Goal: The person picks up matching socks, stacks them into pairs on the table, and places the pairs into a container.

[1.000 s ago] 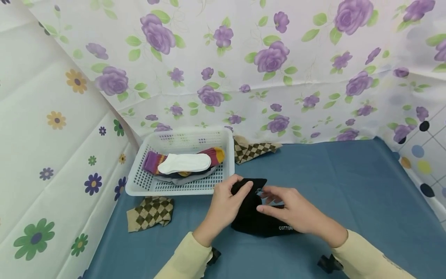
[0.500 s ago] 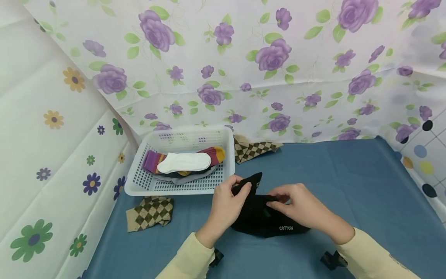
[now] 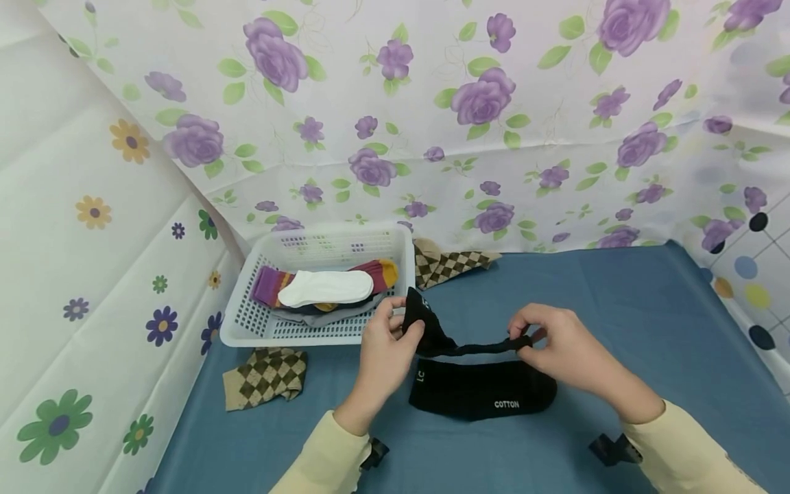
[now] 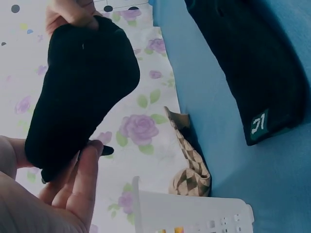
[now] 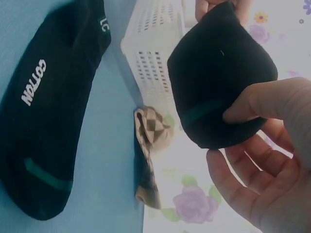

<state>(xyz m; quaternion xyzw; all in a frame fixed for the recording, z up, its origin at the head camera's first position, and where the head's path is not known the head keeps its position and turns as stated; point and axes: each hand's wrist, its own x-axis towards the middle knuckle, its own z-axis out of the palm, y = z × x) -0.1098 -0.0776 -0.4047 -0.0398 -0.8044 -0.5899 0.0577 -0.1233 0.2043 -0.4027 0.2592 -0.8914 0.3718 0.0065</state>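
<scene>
A black sock (image 3: 430,333) is stretched between both hands above the table. My left hand (image 3: 387,350) pinches its cuff end, and my right hand (image 3: 563,346) pinches the toe end. In the right wrist view the right thumb lies on the held sock (image 5: 218,73) near a green line. Below it on the table lies a second black sock (image 3: 469,391), flat, with "LC" at the cuff and "COTTON" along the foot. The left wrist view shows that lying sock (image 4: 257,73) apart from the held one.
A white basket (image 3: 237,336) at the back left holds a white sock (image 3: 326,287) and several coloured socks. One checkered sock (image 3: 271,376) lies in front of the basket, another checkered sock (image 3: 453,266) to its right. Floral sheets back the blue table (image 3: 617,309).
My right hand has moved right and taken the toe end of one black sock. That sock has come up off the other, which now lies uncovered. My left hand has shifted slightly left.
</scene>
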